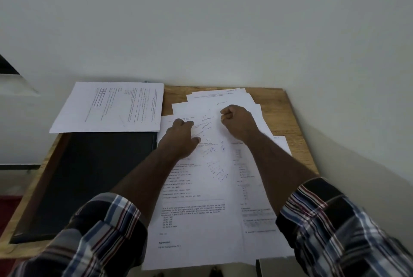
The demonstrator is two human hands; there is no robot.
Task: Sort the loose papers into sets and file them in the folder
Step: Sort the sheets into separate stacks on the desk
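Wooden table (pixel 288 106) set against a pale wall (pixel 201 19), seen from the head camera looking down. Right half of the table is covered by loose papers (pixel 201 187) — overlapping printed sheets fanned out at different angles, some with typed questions, one near the top with handwritten section headings in pen. The pile reaches from the far edge of the table to the near edge and hangs slightly over it.

Left hand (pixel 182 135) lies flat on the pile, fingers straight and pointing away, fingertips pressing on the handwritten sheet. Right hand (pixel 238 121) sits just beside it, to the right, knuckles up, fingers curled in at the top of the same sheet; looks like it pinches a paper edge, but what exactly is between the fingers I cannot tell. Both forearms reach in from the bottom, plaid sleeves (pixel 100 236) rolled to the elbow.

Left half of the table: a black folder (pixel 89 176), lying flat and closed as far as visible, its long side along the table's left edge. A separate set of printed sheets (pixel 109 106) rests on the folder's far end, turned sideways, a small grid printed on the top page — apart from the loose pile, its right edge near it.

Dark red floor patch (pixel 9 214) at lower left.
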